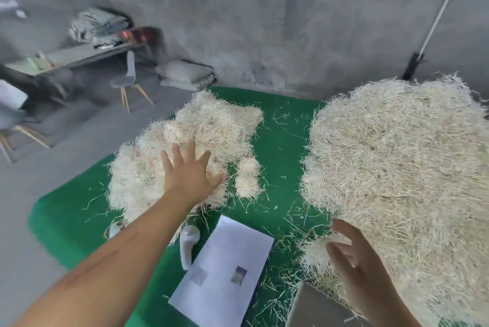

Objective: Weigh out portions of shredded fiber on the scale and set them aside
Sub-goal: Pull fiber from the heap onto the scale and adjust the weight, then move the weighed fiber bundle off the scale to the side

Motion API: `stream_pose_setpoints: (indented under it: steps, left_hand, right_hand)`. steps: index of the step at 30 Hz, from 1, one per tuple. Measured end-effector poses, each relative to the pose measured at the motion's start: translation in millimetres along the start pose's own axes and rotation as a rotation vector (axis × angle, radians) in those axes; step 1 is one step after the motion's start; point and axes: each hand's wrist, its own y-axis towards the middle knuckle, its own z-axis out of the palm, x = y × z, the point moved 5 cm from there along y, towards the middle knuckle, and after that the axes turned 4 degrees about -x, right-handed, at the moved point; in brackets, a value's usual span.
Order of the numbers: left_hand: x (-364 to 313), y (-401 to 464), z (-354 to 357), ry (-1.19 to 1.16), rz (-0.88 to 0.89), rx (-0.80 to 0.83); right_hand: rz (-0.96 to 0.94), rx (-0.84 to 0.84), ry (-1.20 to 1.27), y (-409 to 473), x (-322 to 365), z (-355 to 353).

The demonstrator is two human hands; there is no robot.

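From the head view, our left hand (189, 173) lies flat with fingers spread on the set-aside fiber heap (185, 149) at the far left of the green mat (280, 128), likely pressing a portion down so it stays put, well apart from the big fiber pile (397, 168) along the mat's right edge. Our right hand (354, 255) has its grip loosely curled against a small tuft (316, 250) at that pile's near edge, though we cannot tell whether it pinches; a paper sheet (225, 268) lies between, and no scale is plainly visible.
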Motion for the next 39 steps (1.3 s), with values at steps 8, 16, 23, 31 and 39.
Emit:
stream_pose_setpoints:
  steps: [8,16,23,31,39]
  left_hand:
    - [-200,-111,74,-0.578,0.358,0.312]
    - [-340,-152,166,-0.489,0.337,0.653]
    - [-346,-130,201,-0.447,0.278,0.518]
    - [-326,-141,140,-0.975,0.558,0.291]
    - [-284,-149,57,-1.843,0.206,0.3]
  right_hand:
    - [0.21,0.014,-0.367,-2,-107,-43]
    - [0.547,0.218,-0.327,-15,-189,-33]
    - [0.569,0.107,-0.285,-15,-204,-34]
    - [0.257,-0.134,-0.592,30,-163,-36]
    - [-0.089,-0.448,-0.77,30,-114,-39]
